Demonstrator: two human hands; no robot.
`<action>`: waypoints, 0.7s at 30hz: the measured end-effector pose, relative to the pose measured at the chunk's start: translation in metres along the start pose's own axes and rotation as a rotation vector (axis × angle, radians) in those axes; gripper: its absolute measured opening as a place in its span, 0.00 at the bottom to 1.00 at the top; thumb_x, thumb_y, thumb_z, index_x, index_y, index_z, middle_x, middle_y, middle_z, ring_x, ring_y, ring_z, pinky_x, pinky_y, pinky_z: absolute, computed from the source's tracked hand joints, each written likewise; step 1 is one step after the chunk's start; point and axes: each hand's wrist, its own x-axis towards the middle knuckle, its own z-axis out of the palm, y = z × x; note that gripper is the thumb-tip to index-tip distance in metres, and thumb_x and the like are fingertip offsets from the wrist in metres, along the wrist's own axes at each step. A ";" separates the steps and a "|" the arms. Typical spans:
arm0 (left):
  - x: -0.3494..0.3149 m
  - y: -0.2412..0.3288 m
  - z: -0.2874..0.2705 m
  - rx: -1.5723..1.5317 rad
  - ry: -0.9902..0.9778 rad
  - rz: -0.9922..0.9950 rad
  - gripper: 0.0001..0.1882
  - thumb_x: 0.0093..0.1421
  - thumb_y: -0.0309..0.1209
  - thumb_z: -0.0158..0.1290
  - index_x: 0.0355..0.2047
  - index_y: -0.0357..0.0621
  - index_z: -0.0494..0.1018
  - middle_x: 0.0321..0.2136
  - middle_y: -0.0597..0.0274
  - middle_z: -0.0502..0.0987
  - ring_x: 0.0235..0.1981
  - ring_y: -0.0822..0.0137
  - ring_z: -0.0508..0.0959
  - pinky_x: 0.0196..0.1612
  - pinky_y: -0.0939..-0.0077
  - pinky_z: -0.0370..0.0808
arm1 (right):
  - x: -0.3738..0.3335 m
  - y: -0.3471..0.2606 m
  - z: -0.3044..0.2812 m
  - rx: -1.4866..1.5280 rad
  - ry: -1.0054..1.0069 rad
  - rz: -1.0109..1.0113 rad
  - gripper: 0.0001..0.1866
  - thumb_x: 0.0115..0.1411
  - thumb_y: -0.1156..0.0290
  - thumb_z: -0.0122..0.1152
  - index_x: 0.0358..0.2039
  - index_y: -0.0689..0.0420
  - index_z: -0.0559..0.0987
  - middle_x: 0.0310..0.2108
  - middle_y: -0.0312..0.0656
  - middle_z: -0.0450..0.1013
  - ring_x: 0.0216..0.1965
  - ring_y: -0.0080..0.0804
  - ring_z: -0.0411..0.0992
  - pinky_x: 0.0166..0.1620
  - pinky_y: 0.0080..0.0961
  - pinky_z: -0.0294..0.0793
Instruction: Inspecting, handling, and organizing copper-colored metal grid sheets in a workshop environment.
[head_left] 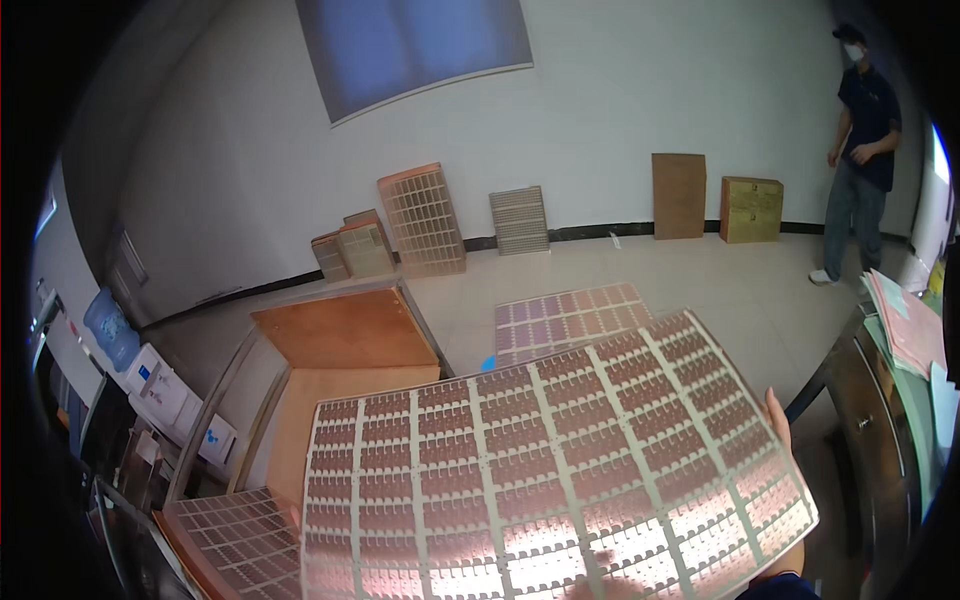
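Observation:
A large copper-coloured circuit board panel (520,450), patterned with a grid of repeated pieces and pale strips, tilts up in front of me and fills the lower middle. My right hand (782,425) grips its right edge, with the fingers partly behind it. I cannot make out my left hand; the panel's left part and lower edge hide what is behind them. Glare lies across its lower part. Left of it stands a metal-framed rack with brown boards (345,335). A similar gridded panel (235,535) lies low at the rack's left, partly covered by the panel I hold.
Another gridded panel (570,315) lies beyond mine, near a blue item (488,363). Stacked panels (425,220) and a brown board (679,196) lean on the far wall. A masked person (865,130) stands far right. A drawer desk (870,400) is right, a water dispenser (165,390) left.

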 end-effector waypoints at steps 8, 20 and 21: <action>-0.025 -0.007 0.070 -0.160 0.045 -0.152 0.17 0.60 0.31 0.44 0.49 0.38 0.61 0.44 0.53 0.70 0.44 0.59 0.72 0.46 0.58 0.72 | 0.007 0.055 -0.082 -0.175 0.054 0.075 0.17 0.56 0.66 0.53 0.41 0.65 0.71 0.32 0.42 0.74 0.30 0.25 0.74 0.33 0.21 0.75; -0.089 -0.040 0.167 -0.451 0.097 -0.575 0.11 0.64 0.34 0.41 0.43 0.41 0.61 0.37 0.62 0.65 0.38 0.69 0.66 0.41 0.73 0.65 | 0.027 0.149 -0.019 0.305 -0.051 0.012 0.18 0.59 0.71 0.51 0.49 0.62 0.66 0.46 0.47 0.69 0.45 0.38 0.71 0.47 0.34 0.73; -0.094 -0.040 0.176 -0.364 0.333 -0.626 0.08 0.64 0.35 0.42 0.32 0.46 0.65 0.24 0.71 0.64 0.25 0.77 0.64 0.27 0.81 0.64 | 0.027 0.156 -0.017 0.302 -0.045 0.003 0.18 0.59 0.72 0.50 0.50 0.61 0.65 0.47 0.47 0.68 0.47 0.38 0.69 0.50 0.35 0.71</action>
